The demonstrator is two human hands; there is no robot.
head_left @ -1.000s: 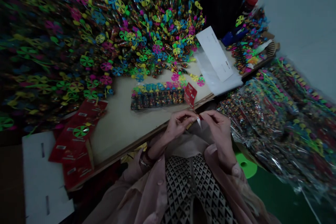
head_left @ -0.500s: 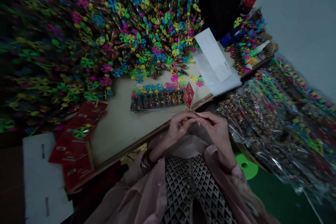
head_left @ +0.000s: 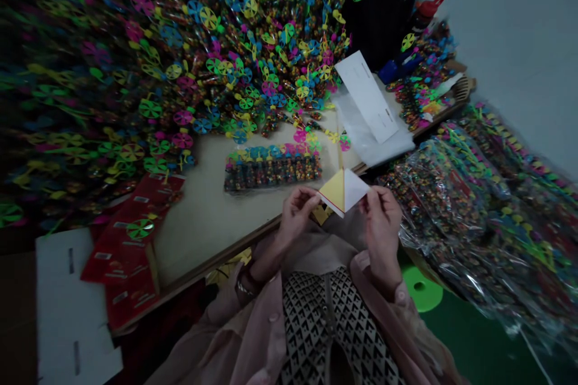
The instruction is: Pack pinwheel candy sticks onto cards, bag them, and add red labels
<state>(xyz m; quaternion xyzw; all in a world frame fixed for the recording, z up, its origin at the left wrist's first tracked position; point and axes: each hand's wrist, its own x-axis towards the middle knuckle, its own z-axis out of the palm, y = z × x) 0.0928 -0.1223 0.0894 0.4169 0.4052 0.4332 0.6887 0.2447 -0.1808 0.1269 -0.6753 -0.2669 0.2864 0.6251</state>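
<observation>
Both my hands hold up a folded piece of paper (head_left: 343,190), yellow on one face and white on the other, with a thin red edge along its lower side. My left hand (head_left: 298,213) pinches its left corner, and my right hand (head_left: 382,225) pinches its right corner. A thin pale stick (head_left: 339,150) seems to rise from the paper's top point. Just beyond the paper lies a row of pinwheel-topped tubes of coloured beads or sweets (head_left: 273,169) on the table.
A huge heap of pinwheel tubes (head_left: 189,54) fills the far left. White sheets (head_left: 365,96) lie on the beige table (head_left: 208,234). Bulging plastic bags (head_left: 451,204) sit to the right, red cards (head_left: 129,252) to the left, and a green stool (head_left: 422,289) below.
My hands have moved apart and now spread the yellow and white paper open. Earlier they were close together, pinching something small below a red card, and that card no longer shows.
</observation>
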